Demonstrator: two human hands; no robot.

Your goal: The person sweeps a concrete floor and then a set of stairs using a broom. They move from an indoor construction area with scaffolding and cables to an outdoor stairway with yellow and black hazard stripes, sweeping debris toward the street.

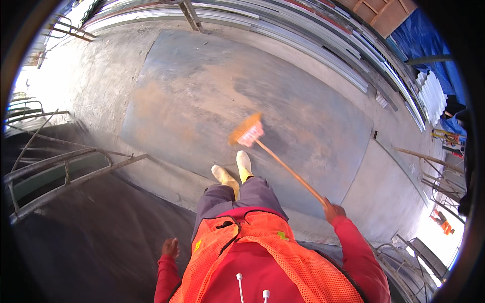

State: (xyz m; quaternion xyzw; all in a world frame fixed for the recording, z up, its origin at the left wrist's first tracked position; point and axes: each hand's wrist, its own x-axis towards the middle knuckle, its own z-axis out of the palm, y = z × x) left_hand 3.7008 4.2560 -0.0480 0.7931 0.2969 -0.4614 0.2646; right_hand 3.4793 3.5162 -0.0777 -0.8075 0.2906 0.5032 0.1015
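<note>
My right hand (333,210) is closed round the end of a broom's wooden handle (290,171). The broom head (247,130), with orange bristles and a pinkish block, is over a large dark metal sheet (303,108) ahead of my boots (243,164). It looks slightly blurred. Brownish dust (209,83) streaks the sheet. My left hand (171,248) hangs low beside my orange vest, fingers curled in and nothing visible in them.
Long metal profiles (303,43) lie stacked along the far side. Metal frames (65,174) stand at left, more frames (409,262) at lower right. A blue tarp (424,35) and corrugated sheets (432,96) are at far right. A person in orange (444,223) is in the distance.
</note>
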